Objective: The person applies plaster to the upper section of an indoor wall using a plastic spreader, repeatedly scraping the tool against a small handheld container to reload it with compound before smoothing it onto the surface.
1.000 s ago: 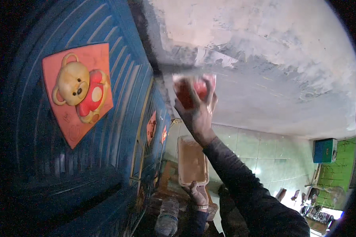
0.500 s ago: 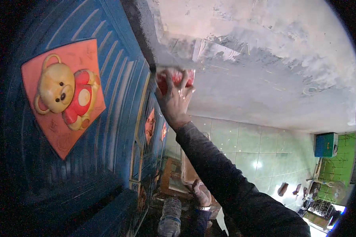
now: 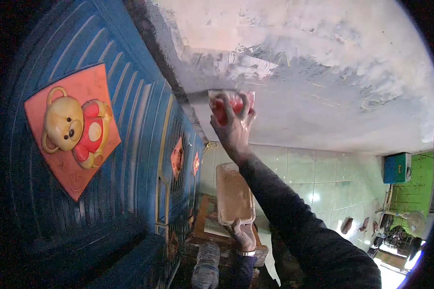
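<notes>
My right hand (image 3: 232,127) is closed on a red scraper with a pale, flat front edge (image 3: 220,110), pressed to the rough grey-and-white wall (image 3: 294,101). My fingers spread over the back of the scraper and hide part of it. Lower down, my left hand (image 3: 245,237) grips the near end of a long, pale tray (image 3: 219,202). Brownish, smooth material fills the tray; its far end passes close to my right sleeve.
A blue ribbed metal door (image 3: 135,159) with a teddy bear picture (image 3: 77,127) runs along the left. Below it stand a clear plastic bottle (image 3: 206,265) and a wooden piece (image 3: 202,216). Pale green tiles (image 3: 301,168) border the wall, with a blue-green box (image 3: 394,167) far right.
My right hand has slid the scraper rightward and slightly down along the wall, away from the door. The tray in my left hand now shows more fully.
</notes>
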`<state>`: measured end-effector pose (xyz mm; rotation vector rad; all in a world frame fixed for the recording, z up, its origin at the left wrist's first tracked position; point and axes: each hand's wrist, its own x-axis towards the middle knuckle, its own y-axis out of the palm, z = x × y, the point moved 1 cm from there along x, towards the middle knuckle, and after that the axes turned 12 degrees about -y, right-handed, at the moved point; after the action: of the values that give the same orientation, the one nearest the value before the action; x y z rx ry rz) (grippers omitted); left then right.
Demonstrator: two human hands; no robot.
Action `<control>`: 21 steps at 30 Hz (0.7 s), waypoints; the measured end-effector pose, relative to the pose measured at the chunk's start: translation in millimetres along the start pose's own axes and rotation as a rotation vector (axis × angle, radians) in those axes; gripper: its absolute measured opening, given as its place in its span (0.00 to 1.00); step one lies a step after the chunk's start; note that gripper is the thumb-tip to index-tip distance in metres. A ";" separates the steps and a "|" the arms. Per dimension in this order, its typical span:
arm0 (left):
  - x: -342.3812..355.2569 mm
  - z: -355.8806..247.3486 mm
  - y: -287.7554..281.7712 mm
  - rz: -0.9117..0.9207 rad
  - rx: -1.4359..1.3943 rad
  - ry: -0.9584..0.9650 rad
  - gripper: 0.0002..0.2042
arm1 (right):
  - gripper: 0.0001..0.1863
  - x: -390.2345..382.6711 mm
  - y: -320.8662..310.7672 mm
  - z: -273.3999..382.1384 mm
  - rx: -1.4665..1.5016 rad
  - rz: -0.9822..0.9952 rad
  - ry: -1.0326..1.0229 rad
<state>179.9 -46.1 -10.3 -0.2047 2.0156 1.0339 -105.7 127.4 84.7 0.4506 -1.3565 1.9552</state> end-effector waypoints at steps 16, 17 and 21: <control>4.2 5.5 -11.3 -0.031 0.049 0.003 0.35 | 0.37 19.6 -7.7 25.2 -0.110 0.002 0.072; 3.6 5.8 -11.3 -0.028 0.046 -0.008 0.36 | 0.37 10.2 -3.5 24.6 -0.126 0.098 0.139; 7.2 -0.2 -6.5 0.075 -0.023 -0.034 0.40 | 0.37 0.5 -17.0 18.1 -0.062 0.219 0.227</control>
<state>178.3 -48.9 -19.5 -0.1235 1.9949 1.1006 -95.8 114.5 103.4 0.0482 -1.3609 2.0605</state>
